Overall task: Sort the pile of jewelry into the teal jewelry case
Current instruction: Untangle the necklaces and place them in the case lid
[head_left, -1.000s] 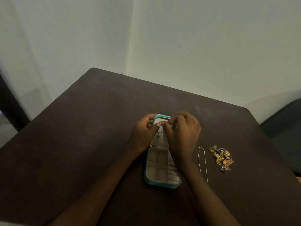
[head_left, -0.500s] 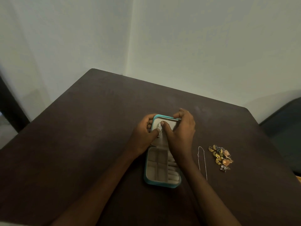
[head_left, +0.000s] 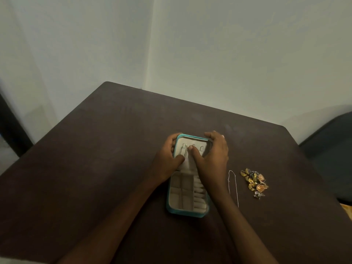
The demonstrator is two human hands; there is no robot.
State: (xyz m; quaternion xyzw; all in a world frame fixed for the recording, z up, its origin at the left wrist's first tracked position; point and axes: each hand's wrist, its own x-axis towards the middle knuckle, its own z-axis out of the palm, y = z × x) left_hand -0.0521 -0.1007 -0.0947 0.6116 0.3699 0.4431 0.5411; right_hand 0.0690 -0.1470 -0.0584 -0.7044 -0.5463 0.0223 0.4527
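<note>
Teal jewelry case (head_left: 187,212) open, both hands gripping its lid, silver chain (head_left: 233,187) and jewelry pile (head_left: 254,182) right.

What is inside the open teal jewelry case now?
The teal jewelry case shows pale dividers, ring rolls and a silver chain in its lid. Both hands cover the middle.

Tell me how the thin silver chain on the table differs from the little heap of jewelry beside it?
The silver chain is one pale, thin strand laid out long and narrow; the jewelry pile is a tight cluster of many small pieces. The chain looks plain silver, the pile mixes gold, orange and dark tones. The chain lies nearer the teal case, the pile farther right. Both rest on the dark table, untouched by either hand.
</note>
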